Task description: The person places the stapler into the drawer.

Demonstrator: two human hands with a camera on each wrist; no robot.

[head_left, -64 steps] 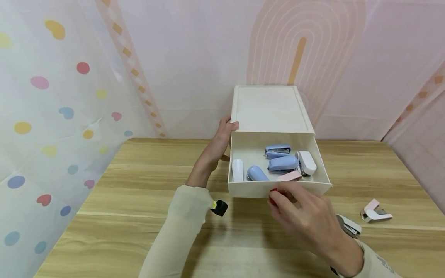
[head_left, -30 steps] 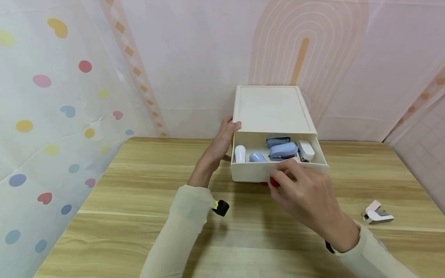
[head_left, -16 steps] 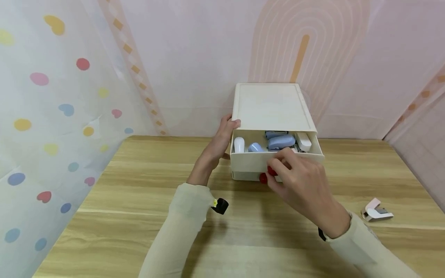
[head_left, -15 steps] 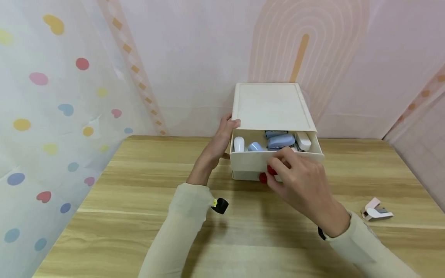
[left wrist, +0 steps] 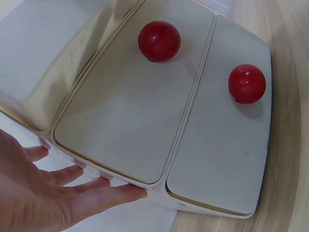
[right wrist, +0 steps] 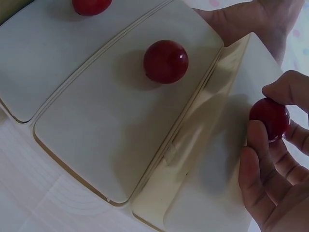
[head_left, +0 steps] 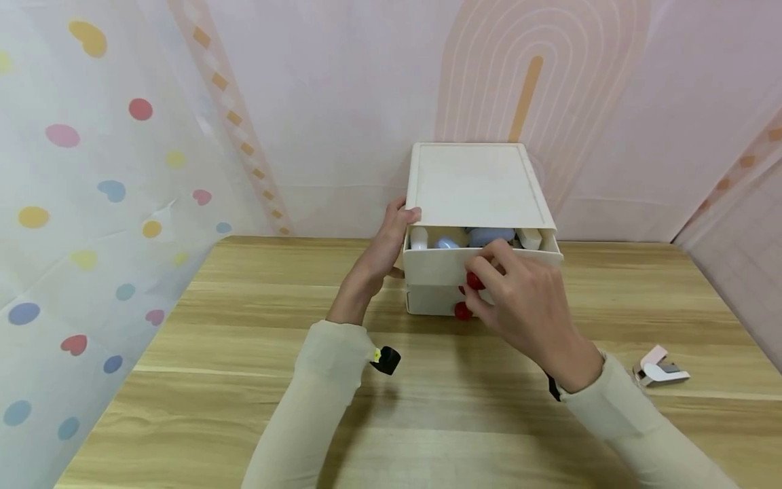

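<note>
A cream drawer box stands at the back of the wooden table. Its top drawer is out only a little, and blue and white staplers show in the narrow gap. My right hand pinches that drawer's red knob between thumb and fingers. My left hand rests against the box's left side, with fingers straight along the wall. Two lower drawer fronts are closed, each with a red knob.
A pink and white stapler lies on the table to the right, near my right forearm. Walls covered in patterned sheets close in behind the box and along the left side.
The top drawer has slid from wide open to nearly closed, with my right hand moving away from me on its knob. My left hand has stayed on the box's side.
</note>
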